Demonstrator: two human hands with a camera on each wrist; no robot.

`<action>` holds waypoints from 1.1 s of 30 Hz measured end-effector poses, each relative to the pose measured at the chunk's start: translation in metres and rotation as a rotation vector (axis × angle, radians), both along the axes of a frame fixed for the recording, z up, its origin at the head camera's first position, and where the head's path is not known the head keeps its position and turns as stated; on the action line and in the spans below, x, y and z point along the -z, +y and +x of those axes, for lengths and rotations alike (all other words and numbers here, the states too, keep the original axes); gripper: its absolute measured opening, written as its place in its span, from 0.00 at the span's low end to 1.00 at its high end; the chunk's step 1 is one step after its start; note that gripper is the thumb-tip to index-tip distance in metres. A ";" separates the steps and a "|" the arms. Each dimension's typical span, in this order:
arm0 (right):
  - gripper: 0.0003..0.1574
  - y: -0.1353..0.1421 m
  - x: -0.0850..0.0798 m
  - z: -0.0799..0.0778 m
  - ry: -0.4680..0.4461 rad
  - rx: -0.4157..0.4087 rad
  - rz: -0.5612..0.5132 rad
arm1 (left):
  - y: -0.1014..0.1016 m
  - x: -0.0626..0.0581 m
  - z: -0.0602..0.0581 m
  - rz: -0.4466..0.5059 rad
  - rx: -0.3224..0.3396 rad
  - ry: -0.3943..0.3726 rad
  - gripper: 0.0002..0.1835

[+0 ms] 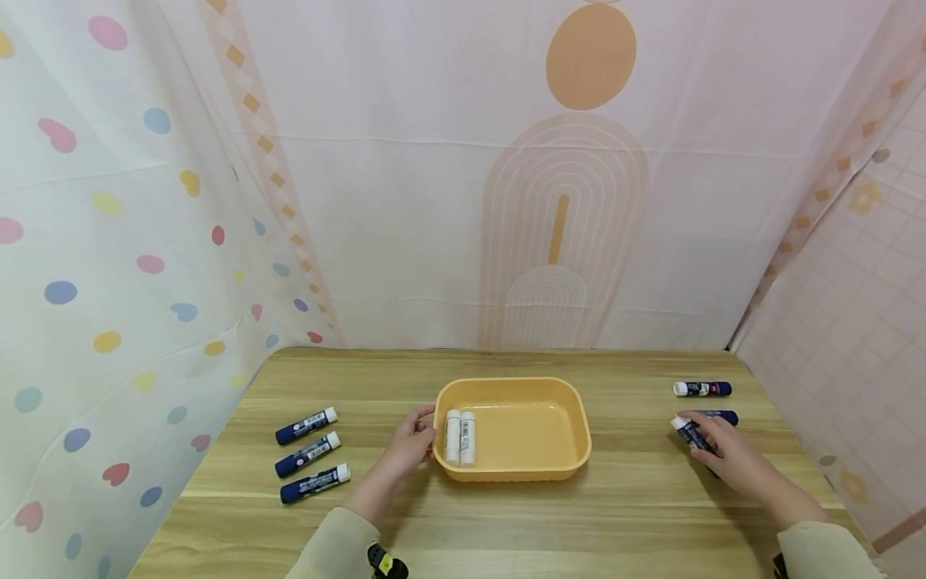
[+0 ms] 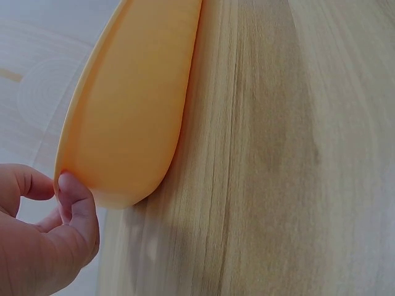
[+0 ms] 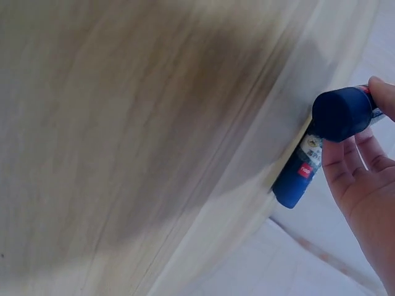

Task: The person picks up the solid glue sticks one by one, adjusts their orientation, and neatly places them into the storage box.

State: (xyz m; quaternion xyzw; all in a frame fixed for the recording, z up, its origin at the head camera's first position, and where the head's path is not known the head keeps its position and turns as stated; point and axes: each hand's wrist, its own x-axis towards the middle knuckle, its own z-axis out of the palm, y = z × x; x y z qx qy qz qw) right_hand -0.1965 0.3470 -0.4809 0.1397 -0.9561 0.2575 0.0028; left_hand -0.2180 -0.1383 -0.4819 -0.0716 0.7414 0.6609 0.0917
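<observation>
A yellow plastic tray (image 1: 521, 474) stands mid-table with two white glue sticks (image 1: 452, 438) side by side at its left end. My left hand (image 1: 408, 445) pinches the tray's left rim between thumb and fingers, seen close in the left wrist view. On the right, my right hand (image 1: 739, 462) grips a dark blue glue stick (image 3: 342, 115) with a white cap, held tilted between thumb and fingers. Just behind that hand lies another blue glue stick (image 1: 727, 416), partly hidden by the fingers. Farther back lies one more blue glue stick (image 1: 703, 389) with its white cap pointing left.
Three blue glue sticks with white caps lie in a slanted column at the left of the wooden table (image 1: 506, 531), the nearest glue stick (image 1: 315, 484) closest to the front. Patterned curtains (image 1: 405, 241) hang behind the table and along both sides.
</observation>
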 end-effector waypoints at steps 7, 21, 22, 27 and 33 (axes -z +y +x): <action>0.37 -0.005 -0.006 -0.003 -0.064 0.040 -0.160 | 0.000 -0.001 0.000 -0.002 -0.002 -0.014 0.29; 0.41 -0.030 -0.024 -0.003 -0.206 0.206 -0.344 | 0.000 0.000 0.000 -0.006 -0.007 -0.008 0.29; 0.42 -0.031 -0.024 -0.003 -0.222 0.211 -0.359 | 0.000 0.000 0.000 -0.006 -0.009 -0.007 0.29; 0.43 -0.038 -0.025 -0.006 -0.276 0.219 -0.406 | 0.001 0.000 -0.001 -0.011 -0.017 -0.009 0.29; 0.45 -0.051 -0.030 -0.009 -0.349 0.250 -0.501 | 0.000 0.001 0.000 -0.005 -0.011 -0.008 0.29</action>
